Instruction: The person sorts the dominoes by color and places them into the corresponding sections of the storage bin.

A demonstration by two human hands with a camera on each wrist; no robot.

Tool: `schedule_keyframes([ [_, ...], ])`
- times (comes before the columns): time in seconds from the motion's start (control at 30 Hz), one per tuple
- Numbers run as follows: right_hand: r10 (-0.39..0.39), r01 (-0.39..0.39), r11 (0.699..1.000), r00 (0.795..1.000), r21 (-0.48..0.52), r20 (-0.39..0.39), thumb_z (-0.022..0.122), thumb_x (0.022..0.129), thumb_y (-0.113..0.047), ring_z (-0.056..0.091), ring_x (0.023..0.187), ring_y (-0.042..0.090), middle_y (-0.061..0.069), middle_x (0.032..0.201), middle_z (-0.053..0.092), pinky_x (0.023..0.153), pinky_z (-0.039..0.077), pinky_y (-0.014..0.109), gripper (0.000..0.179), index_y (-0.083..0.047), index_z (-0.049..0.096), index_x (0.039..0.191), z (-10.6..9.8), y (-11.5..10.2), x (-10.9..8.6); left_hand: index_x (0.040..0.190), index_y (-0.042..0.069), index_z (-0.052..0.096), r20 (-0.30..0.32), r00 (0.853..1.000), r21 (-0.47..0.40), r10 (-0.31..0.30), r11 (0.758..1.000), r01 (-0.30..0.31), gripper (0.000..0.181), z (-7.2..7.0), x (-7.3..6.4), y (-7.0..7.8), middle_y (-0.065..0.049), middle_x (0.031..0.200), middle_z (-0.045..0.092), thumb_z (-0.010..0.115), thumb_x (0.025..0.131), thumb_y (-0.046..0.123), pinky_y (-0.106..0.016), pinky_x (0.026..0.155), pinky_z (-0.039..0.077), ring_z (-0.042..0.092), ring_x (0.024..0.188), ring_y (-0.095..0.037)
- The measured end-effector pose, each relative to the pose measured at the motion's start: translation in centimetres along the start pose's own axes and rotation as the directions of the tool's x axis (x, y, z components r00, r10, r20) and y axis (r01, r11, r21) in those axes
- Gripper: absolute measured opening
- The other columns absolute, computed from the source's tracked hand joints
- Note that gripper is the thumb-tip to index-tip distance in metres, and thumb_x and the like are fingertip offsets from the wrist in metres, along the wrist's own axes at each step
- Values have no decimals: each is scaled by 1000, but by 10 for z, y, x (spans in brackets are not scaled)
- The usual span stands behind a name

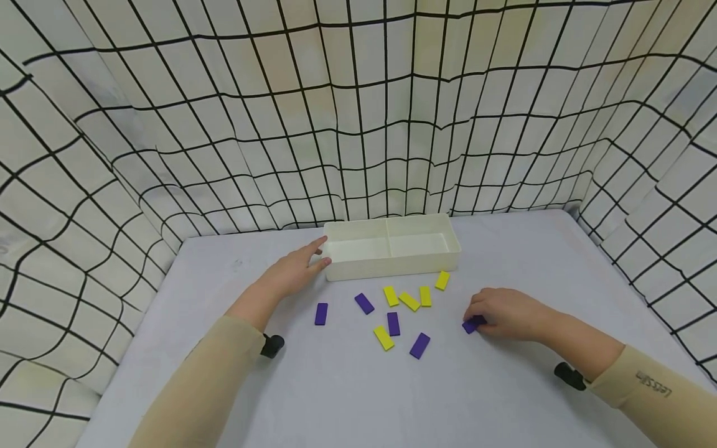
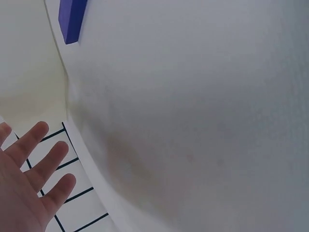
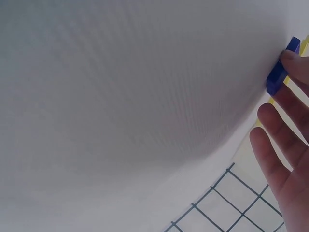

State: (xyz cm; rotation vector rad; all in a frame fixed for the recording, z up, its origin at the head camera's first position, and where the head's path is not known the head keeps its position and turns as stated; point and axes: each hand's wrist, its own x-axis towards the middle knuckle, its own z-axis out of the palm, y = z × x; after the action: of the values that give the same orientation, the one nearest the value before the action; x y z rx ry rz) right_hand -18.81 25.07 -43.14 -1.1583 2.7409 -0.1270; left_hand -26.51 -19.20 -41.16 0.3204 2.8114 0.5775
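A white two-compartment box (image 1: 392,266) stands at the back of the table, and nothing shows inside its compartments. At its left end is my left hand (image 1: 291,271), fingers extended, with the thumb and a fingertip at the box's wall. My right hand (image 1: 506,314) pinches a purple block (image 3: 282,67) between thumb and finger, low over the table to the right of the other blocks. Several yellow blocks (image 1: 426,296) and several purple blocks (image 1: 394,323) lie scattered in front of the box. In the left wrist view, one purple block (image 2: 72,21) shows at the top edge.
A white cloth covers the table (image 1: 347,398). Black netting (image 1: 358,130) over pale sheeting rises behind the table and along both sides. The box stands close to the rear netting. One yellow block (image 1: 442,280) lies just before the box's front right corner.
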Motion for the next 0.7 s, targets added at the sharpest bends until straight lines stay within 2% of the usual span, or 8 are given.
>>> schedule_keyframes([
  [0.17, 33, -33, 999, 999, 2, 24, 80, 83, -23, 60, 93, 9, -12, 100, 66, 83, 53, 35, 25, -24, 75, 107, -2, -1, -1, 160, 30, 7, 36, 999, -108, -6, 994, 9, 72, -1, 0, 0, -10, 155, 39, 42, 102, 54, -61, 111, 25, 36, 141, -36],
  [0.43, 46, -47, 998, 998, 34, 49, 79, 84, -23, 58, 92, 6, -15, 100, 65, 83, 52, 34, 28, -26, 75, 112, -5, 0, 2, 160, 31, 6, 44, 999, -169, -20, 985, 28, 73, 1, 3, -2, -10, 155, 38, 45, 102, 53, -60, 109, 30, 40, 139, -35],
  [0.7, 99, -103, 991, 994, 89, 46, 79, 85, -24, 59, 94, 7, -17, 101, 64, 83, 52, 35, 29, -29, 75, 114, -18, 7, 5, 160, 33, 8, 52, 998, -205, -29, 978, 40, 74, 1, 4, -3, -8, 155, 38, 48, 101, 53, -60, 109, 31, 40, 138, -34],
])
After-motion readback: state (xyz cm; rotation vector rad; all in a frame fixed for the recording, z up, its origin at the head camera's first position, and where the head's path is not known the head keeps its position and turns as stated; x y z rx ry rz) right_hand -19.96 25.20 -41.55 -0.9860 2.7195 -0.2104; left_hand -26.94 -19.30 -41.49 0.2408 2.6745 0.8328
